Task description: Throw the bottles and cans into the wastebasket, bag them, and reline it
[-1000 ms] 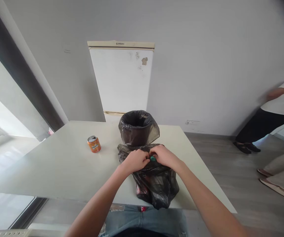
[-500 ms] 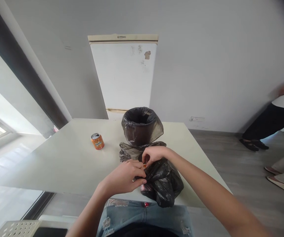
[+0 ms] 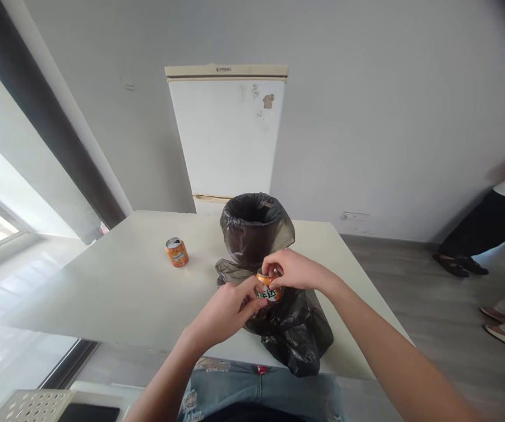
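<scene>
Left hand: fingers part-curled, thumb and forefinger closed against the left side of an orange drink can. Right hand: fingers bent inward, gripping the same can near its top. Can is at the crumpled black bag; cannot tell whether its base is inside. Bag-lined bin stands just beyond; second can upright on surface, left of bin.

Orange can — roughly upright — at crumpled black bag.
</scene>
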`<action>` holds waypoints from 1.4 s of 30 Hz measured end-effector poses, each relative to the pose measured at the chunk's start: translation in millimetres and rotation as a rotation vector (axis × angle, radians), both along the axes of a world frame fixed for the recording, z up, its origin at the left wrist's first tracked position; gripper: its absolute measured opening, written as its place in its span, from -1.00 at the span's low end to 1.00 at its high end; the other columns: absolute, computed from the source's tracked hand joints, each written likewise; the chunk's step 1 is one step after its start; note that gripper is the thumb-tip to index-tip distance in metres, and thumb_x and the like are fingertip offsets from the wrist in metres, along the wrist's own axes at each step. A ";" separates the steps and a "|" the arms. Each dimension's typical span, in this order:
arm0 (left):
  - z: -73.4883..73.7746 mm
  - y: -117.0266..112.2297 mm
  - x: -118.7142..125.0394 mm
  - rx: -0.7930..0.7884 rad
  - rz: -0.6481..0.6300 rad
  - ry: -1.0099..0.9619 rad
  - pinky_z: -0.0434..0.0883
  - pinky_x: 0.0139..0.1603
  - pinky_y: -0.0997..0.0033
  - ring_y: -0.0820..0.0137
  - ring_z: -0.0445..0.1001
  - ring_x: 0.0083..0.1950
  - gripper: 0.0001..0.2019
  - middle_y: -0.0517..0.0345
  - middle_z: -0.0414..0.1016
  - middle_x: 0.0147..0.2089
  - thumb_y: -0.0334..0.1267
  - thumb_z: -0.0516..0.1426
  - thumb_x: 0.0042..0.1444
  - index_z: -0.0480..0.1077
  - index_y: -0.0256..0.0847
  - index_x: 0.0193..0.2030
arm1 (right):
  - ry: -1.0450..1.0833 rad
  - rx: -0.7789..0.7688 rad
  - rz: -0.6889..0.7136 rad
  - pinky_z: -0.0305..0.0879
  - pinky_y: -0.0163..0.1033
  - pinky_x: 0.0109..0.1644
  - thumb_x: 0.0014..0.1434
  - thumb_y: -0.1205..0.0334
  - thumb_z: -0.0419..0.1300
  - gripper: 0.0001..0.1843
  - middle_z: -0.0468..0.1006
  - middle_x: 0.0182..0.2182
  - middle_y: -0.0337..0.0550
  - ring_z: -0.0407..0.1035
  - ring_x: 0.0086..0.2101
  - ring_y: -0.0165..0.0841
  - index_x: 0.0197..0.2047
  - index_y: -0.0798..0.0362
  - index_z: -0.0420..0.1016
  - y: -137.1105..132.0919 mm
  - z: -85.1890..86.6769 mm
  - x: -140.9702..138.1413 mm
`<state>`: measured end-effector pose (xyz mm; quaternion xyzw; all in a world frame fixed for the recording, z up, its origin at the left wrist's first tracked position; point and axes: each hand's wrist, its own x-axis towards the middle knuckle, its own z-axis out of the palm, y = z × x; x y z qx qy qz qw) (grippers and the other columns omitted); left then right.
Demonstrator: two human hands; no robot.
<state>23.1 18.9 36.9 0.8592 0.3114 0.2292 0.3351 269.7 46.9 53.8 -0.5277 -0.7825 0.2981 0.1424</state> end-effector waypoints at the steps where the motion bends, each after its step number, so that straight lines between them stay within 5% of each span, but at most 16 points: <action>1: -0.8 0.1 1.3 0.009 0.069 -0.036 0.42 -0.27 0.40 0.38 0.52 -0.33 -0.91 0.24 0.58 -0.31 -0.20 0.14 0.39 0.46 -0.06 -0.06 | -0.011 0.090 -0.038 0.26 -0.32 -0.31 0.05 0.33 0.38 -0.82 0.64 -0.29 -0.24 0.46 -0.34 -0.37 -0.22 0.00 0.62 -12.5 13.1 -1.3; 4: -3.7 1.8 7.5 0.143 0.199 -0.151 0.51 0.02 0.29 0.27 0.58 -0.02 -0.71 0.12 0.60 -0.01 -0.18 0.30 0.24 0.41 -0.04 0.07 | -0.006 0.349 -0.091 0.30 -0.28 -0.25 0.20 0.42 0.23 -0.81 0.61 -0.28 -0.26 0.45 -0.32 -0.37 -0.19 -0.06 0.58 -47.0 43.2 -10.8; 8: -5.0 3.1 18.9 0.255 0.294 -0.230 0.40 0.36 0.09 0.10 0.40 0.38 -0.27 -0.01 0.40 0.36 -0.21 0.42 0.07 0.25 0.01 0.35 | 0.068 0.525 -0.100 0.39 -0.24 -0.17 0.31 0.40 0.24 -0.81 0.59 -0.21 -0.23 0.47 -0.22 -0.33 -0.10 -0.10 0.54 -72.9 57.3 -28.3; 13: -3.6 -2.3 20.2 0.232 0.434 -0.292 0.55 0.13 0.20 0.21 0.61 0.09 -0.36 0.11 0.59 0.16 -0.32 0.35 0.08 0.30 0.01 0.29 | 0.099 0.656 -0.029 0.45 -0.17 -0.11 0.37 0.35 0.24 -0.82 0.58 -0.13 -0.17 0.49 -0.15 -0.27 -0.04 -0.11 0.53 -77.6 56.4 -45.8; 18: -12.6 1.5 -18.7 0.320 0.651 -0.349 0.59 0.11 0.16 0.21 0.63 0.03 -0.38 0.09 0.59 0.16 -0.16 0.38 0.10 0.35 -0.02 0.30 | 0.074 0.814 -0.068 0.40 -0.19 -0.28 0.43 0.21 0.19 -0.87 0.53 -0.03 -0.08 0.44 -0.30 -0.35 0.01 -0.09 0.53 -78.4 49.6 -52.0; 24: -75.2 63.8 -109.8 0.271 1.112 -0.356 0.64 0.03 0.15 0.11 0.62 0.12 -0.23 -0.01 0.58 0.17 -0.05 0.43 -0.03 0.32 -0.09 0.32 | -0.248 0.408 -0.035 0.40 -0.18 -0.11 0.43 0.33 0.12 -0.82 0.59 -0.16 -0.09 0.51 -0.14 -0.23 -0.12 0.01 0.57 -65.0 5.6 -26.1; 28: -124.6 95.7 -148.6 0.135 1.153 -0.283 0.63 0.01 0.13 0.08 0.63 0.09 -0.24 -0.05 0.58 0.15 -0.06 0.44 -0.09 0.34 -0.11 0.27 | -0.344 0.217 0.123 0.33 -0.22 -0.15 0.45 0.32 0.05 -0.73 0.63 -0.16 -0.10 0.54 -0.18 -0.26 -0.16 0.03 0.60 -57.4 -18.3 -2.8; 31: -145.5 103.8 -159.9 0.101 1.170 -0.284 0.63 -0.03 0.12 0.06 0.64 0.07 -0.20 -0.05 0.57 0.16 -0.05 0.46 -0.12 0.33 -0.10 0.28 | -0.394 0.190 0.127 0.26 -0.23 -0.26 0.45 0.33 0.01 -0.68 0.65 -0.20 -0.11 0.54 -0.27 -0.27 -0.17 0.02 0.60 -57.4 -21.0 9.1; 37: -153.2 108.1 -167.4 0.094 1.128 -0.232 0.56 0.14 -0.04 -0.05 0.56 0.20 -0.10 -0.15 0.49 0.26 -0.03 0.43 -0.08 0.23 -0.12 0.39 | -0.542 0.134 0.063 0.20 -0.24 -0.33 0.36 0.25 0.16 -0.76 0.64 -0.38 -0.11 0.53 -0.36 -0.22 -0.32 0.00 0.61 -67.8 -14.7 27.6; 40: -139.9 97.8 -160.9 0.194 1.148 -0.160 0.36 0.35 -0.24 -0.19 0.29 0.45 0.03 -0.32 0.29 0.42 0.01 0.43 -0.08 0.11 -0.20 0.48 | -0.551 0.124 0.016 0.25 -0.22 -0.30 0.26 0.21 0.30 -0.89 0.64 -0.33 -0.11 0.53 -0.33 -0.19 -0.30 -0.01 0.63 -72.9 -18.8 35.7; 42: -121.3 81.3 -145.0 0.370 1.179 -0.219 0.29 0.40 -0.22 -0.17 0.22 0.48 -0.08 -0.32 0.26 0.43 0.03 0.39 0.00 0.16 -0.22 0.45 | -0.551 0.138 -0.024 0.30 -0.20 -0.26 0.22 0.25 0.33 -0.93 0.64 -0.31 -0.06 0.52 -0.28 -0.15 -0.31 0.02 0.64 -72.9 -25.2 37.8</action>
